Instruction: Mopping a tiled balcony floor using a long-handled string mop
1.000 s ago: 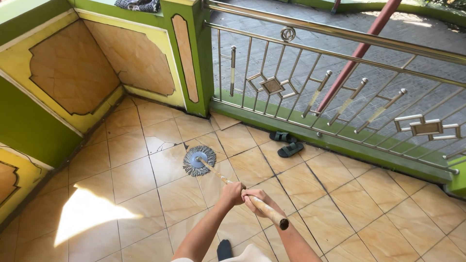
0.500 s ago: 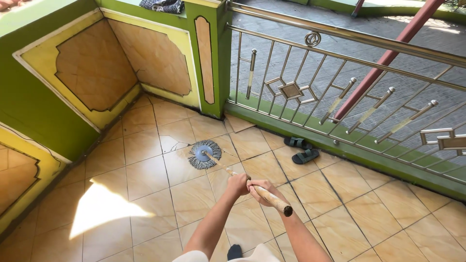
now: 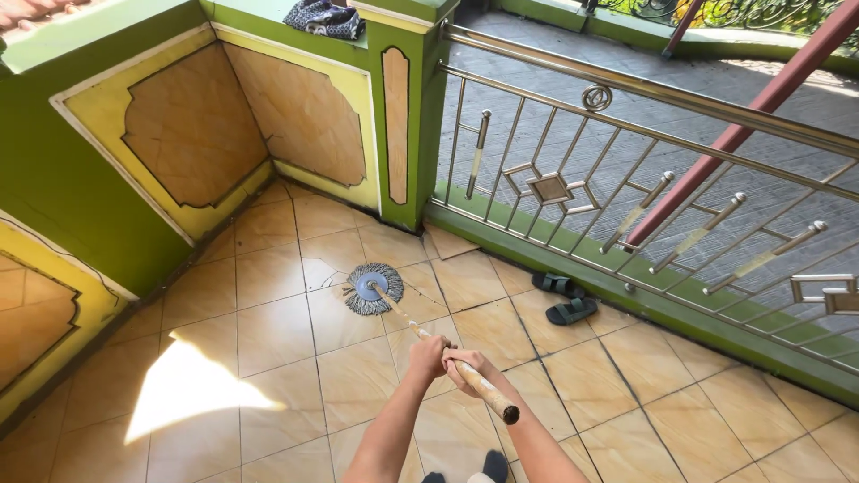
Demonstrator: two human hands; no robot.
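Observation:
Both my hands grip the pale wooden handle of a mop. My left hand is lower on the shaft, and my right hand wraps it just behind, near the dark end cap. The round grey string mop head with a blue centre lies flat on the tan tiled floor, ahead of me near a cracked tile.
A pair of dark sandals lies by the green kerb under a steel railing. Green and yellow walls close the left and far sides, with a green pillar at the corner. A sunlit patch lies at left.
The mop head has slid slightly farther away toward the corner, with my hands following on the handle; my view has shifted down and left.

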